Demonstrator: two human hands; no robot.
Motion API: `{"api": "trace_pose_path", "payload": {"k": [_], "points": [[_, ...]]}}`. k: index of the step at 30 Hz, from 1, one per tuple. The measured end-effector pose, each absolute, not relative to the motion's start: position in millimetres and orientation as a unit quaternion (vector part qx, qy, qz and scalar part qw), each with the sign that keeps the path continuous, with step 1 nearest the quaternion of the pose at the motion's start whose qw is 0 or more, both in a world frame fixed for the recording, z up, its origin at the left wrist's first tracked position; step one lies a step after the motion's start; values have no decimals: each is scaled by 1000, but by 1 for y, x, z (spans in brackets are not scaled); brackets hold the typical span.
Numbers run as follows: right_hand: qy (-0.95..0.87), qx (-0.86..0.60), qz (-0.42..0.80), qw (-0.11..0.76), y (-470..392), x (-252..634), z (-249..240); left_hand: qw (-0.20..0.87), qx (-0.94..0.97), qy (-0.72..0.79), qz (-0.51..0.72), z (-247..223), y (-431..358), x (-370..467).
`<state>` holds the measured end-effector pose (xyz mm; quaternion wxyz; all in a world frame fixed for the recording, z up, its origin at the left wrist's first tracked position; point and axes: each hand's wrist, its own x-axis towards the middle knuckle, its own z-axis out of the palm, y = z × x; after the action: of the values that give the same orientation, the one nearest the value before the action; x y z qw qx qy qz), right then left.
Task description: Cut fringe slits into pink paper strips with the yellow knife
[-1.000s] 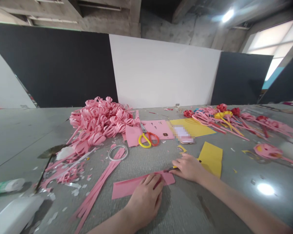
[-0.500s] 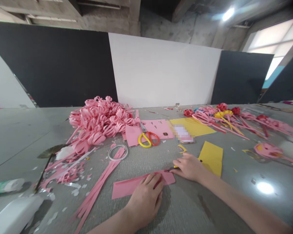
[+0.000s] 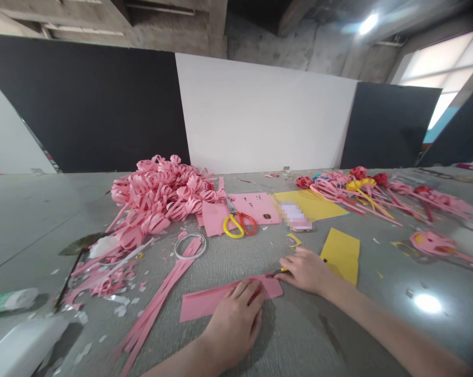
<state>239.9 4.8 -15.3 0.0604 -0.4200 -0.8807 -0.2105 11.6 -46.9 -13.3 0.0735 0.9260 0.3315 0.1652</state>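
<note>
Head view: my left hand (image 3: 236, 317) lies over the pink paper (image 3: 199, 305), fingers bent loosely and close together, resting on it rather than clenched (whether the fingertips also pinch its edge, I can't tell). My right hand (image 3: 307, 269) is closed around a small tool (image 3: 277, 272), of which I see a dark tip and a bit of yellow; its kind is too hidden to name. That tip meets the far edge of the pink paper, near its right end.

Compared with a second ago, hardly anything differs: my left hand keeps its place, the pink paper lies at the same slant, and my right hand has shifted only a touch to the right, if at all.

Taking the pink paper as my mark, it lies on the grey surface (image 3: 295, 335) right in front of me. Left of it run long pink strips (image 3: 167, 293), their far ends inside a pale ring (image 3: 176, 247). Beyond it are scissors (image 3: 233, 210) with one yellow and one red-orange handle (lying on pink sheets), and, farther right, a phone (image 3: 297, 217) with a blurred screen. A heap of pink paper loops (image 3: 161, 193) sits beyond it to the left; a folded yellow sheet (image 3: 344, 251) lies to its right.
</note>
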Motion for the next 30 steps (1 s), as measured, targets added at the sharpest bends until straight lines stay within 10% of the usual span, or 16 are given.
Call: {"api": "trace_pose_path", "payload": {"k": [30], "points": [[-885, -423, -191, 40, 7, 249, -12, 72, 926, 338, 155, -12, -48, 12]]}}
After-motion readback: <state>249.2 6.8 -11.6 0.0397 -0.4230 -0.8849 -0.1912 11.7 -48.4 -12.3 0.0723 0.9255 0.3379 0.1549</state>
